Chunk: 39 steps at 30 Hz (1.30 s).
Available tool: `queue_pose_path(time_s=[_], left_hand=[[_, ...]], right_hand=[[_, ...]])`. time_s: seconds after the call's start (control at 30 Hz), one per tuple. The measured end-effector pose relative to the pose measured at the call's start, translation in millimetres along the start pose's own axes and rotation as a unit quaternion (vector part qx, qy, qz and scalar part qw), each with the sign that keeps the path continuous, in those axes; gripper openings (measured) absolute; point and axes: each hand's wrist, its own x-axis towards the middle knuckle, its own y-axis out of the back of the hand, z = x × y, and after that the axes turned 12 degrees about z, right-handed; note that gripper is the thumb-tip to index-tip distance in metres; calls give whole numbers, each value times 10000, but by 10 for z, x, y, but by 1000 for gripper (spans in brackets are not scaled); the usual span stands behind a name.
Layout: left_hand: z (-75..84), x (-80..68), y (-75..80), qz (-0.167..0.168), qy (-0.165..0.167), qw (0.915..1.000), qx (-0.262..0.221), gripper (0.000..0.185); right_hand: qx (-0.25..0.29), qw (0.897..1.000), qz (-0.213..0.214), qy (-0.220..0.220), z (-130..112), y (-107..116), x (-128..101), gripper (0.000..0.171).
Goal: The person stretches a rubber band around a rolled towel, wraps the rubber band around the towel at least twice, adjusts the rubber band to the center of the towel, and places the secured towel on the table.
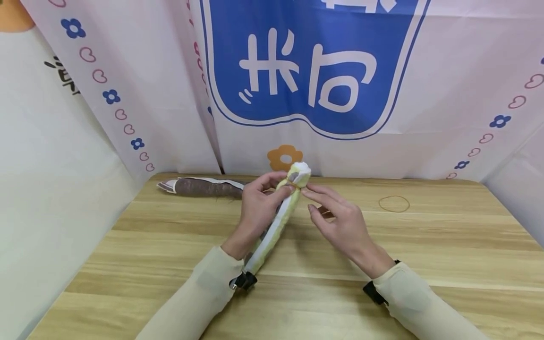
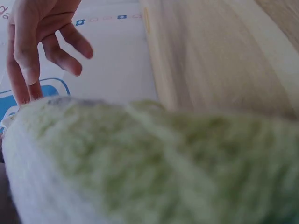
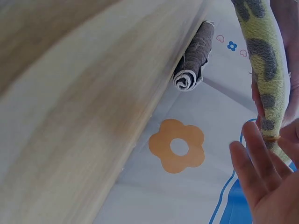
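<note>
Gripping the rolled yellow-green sock (image 1: 276, 226) near its banded tip, our left hand (image 1: 257, 210) tilts it above the wooden table (image 1: 425, 264). Our right hand (image 1: 340, 222), fingers relaxed, touches that tip. Farther off lie a brown roll (image 1: 204, 187) and a rubber band (image 1: 394, 204).

Rolled cloth (image 1: 204, 187) left, rubber band (image 1: 394, 204) right, on table (image 1: 446, 264)

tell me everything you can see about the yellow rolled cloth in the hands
The yellow rolled cloth is a long, tight roll of soft pale yellow-green fabric with grey patches and a white edge. It slants up off the wooden table. The left hand grips it near the top, where a thin rubber band circles it; the right hand touches that end with straight fingers.
</note>
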Motion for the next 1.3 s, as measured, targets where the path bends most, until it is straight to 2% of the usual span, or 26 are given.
queue_pose_path(time_s=[0.1,0.27,0.5,0.7,0.87,0.97,1.13,1.3], left_hand=[[-9,-24,-18,-133,72,9998,-108,24],[4,-70,-63,-400,-9,9988,-281,24],[32,-144,-99,-676,-82,9975,-164,23],[53,-181,-141,-773,-309,9964,186,24],[56,-199,-164,-885,-202,9953,337,25],[54,-194,-172,-898,-185,9952,334,25],[51,-180,-170,-703,-405,9958,427,24],[36,-183,-171,-598,-285,9969,418,24]], right_hand=[[8,9999,113,15,2,-1,1,38],[188,9991,380,-71,-16,-5,10,35],[269,9958,646,-594,-63,-14,6,21],[132,9925,630,-1035,-76,-4,5,19],[324,9896,466,-1323,-78,9,4,21],[480,9872,363,-1478,-68,14,1,20],[630,9866,224,-1489,-43,5,8,19],[634,9871,120,-1468,-27,10,0,22]])
